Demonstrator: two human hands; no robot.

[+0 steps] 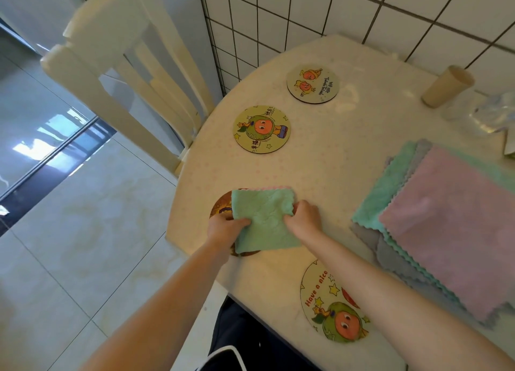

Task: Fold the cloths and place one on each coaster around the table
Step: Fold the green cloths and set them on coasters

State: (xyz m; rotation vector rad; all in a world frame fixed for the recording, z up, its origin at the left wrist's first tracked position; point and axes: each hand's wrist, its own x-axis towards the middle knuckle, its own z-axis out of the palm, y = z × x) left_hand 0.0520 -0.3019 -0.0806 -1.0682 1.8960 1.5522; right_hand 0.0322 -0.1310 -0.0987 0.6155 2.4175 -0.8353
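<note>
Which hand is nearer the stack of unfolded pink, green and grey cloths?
Right. The right hand grips the folded green cloth's right edge, on the side facing the stack of unfolded cloths. The left hand holds the cloth's opposite edge, farther away.

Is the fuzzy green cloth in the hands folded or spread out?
Folded. The fuzzy green cloth is a small square with a pink layer peeking out along its top edge.
</note>
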